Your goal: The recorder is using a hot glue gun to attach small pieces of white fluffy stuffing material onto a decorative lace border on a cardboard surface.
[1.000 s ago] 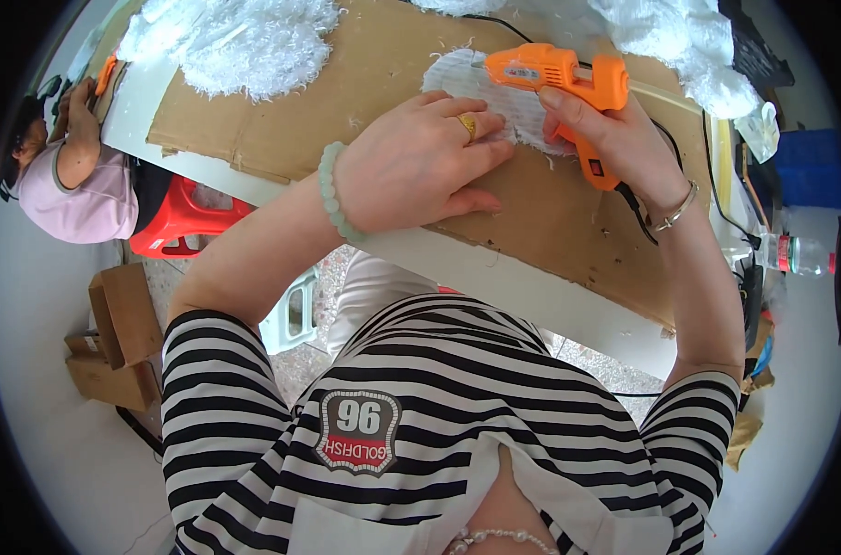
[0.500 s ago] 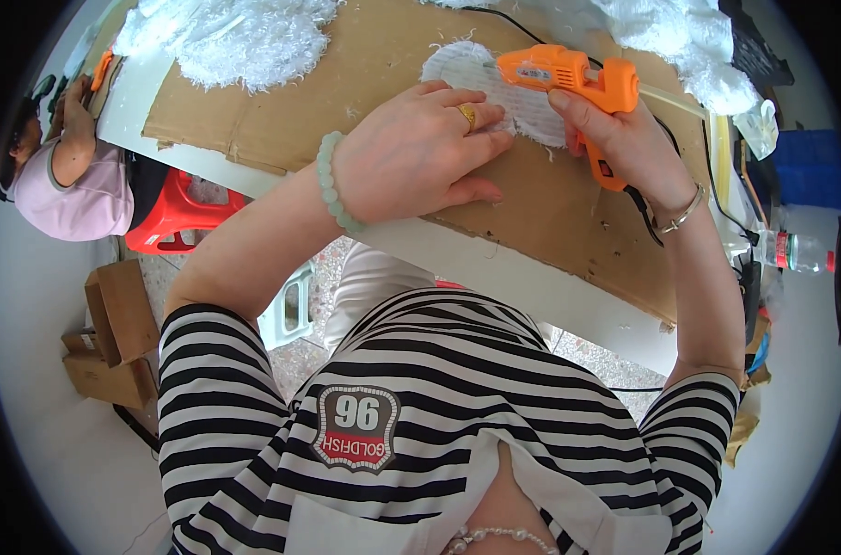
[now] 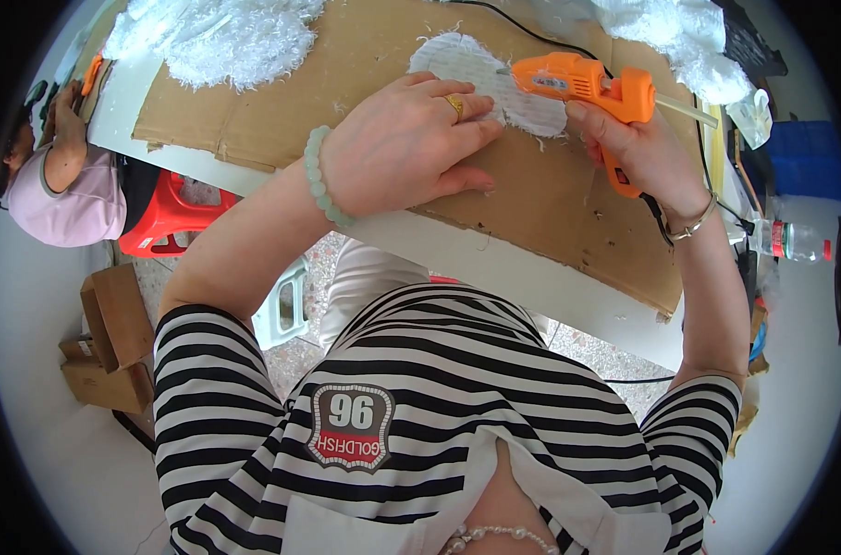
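Observation:
My right hand [image 3: 638, 153] is closed round the handle of an orange hot glue gun [image 3: 559, 76], its nozzle pointing left over a white piece of fuzzy-edged fabric [image 3: 457, 60]. A pale glue stick [image 3: 684, 109] juts from the gun's rear. My left hand [image 3: 411, 143] lies flat with fingers stretched out, the fingertips at the near edge of the fabric. Nothing shows in its grasp. The fabric rests on a brown cardboard sheet [image 3: 550, 217], its near edge partly hidden by my left fingers. Whether the nozzle touches the fabric, I cannot tell.
White shaggy material [image 3: 226, 42] is heaped at the far left, and more white material [image 3: 684, 42] at the far right. A black cord [image 3: 531, 30] crosses the cardboard. A plastic bottle [image 3: 795, 240] is at the right. Another person [image 3: 69, 190] sits at the left on a red stool [image 3: 175, 217].
The glue gun has shifted slightly right over the fabric, and its glue stick shows more plainly. My left hand stays flat at the fabric. The whole view has shifted a little.

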### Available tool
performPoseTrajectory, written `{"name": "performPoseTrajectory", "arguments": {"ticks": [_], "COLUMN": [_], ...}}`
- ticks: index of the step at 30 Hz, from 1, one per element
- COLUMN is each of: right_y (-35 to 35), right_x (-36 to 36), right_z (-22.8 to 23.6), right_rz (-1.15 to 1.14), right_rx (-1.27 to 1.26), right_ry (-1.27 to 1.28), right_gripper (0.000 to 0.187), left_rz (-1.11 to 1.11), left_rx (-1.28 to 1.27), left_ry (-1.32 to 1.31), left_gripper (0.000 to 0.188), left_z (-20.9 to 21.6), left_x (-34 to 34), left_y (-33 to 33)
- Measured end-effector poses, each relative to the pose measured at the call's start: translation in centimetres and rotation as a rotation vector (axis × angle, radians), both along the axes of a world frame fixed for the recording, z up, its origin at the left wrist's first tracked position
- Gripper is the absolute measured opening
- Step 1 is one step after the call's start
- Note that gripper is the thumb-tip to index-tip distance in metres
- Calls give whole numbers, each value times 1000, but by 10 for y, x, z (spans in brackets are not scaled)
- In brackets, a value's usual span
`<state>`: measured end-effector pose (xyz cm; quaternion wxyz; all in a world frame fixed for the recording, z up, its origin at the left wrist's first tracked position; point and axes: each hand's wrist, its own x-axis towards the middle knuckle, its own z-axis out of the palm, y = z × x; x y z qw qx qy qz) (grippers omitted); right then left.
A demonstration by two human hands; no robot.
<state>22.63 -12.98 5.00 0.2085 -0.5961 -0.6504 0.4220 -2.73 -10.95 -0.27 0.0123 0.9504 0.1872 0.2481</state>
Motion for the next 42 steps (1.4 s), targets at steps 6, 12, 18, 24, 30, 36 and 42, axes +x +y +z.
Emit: {"name": "performPoseTrajectory", "arguments": {"ticks": [6, 12, 18, 24, 30, 36, 42], "right_y": [-1, -3, -4, -9, -11, -11, -12], "right_x": [2, 5, 7, 10, 15, 16, 16], "right_z": [2, -5, -9, -6, -8, -9, -8], "right_rz": [5, -13, -20, -19, -22, -29, -45], "right_rx": [-38, -1, 8, 6, 18, 8, -10], "right_ry": [-9, 21, 7, 11, 17, 18, -12], "right_gripper": [27, 29, 29, 27, 27, 30, 32], "left_rz": [-21, 32, 52, -40, -43, -122, -130], "left_rx": [-20, -292, -9, -52, -158, -334, -193], "left_ry": [-74, -209, -71, 15, 72, 29, 147], "left_gripper": [37, 15, 10, 6, 7, 14, 12], "left_z": [-1, 18, 26, 5, 13, 13, 22], "left_x": [0, 3, 17, 21, 25, 17, 11], "left_y": [5, 29, 86, 110, 111, 114, 94]}}
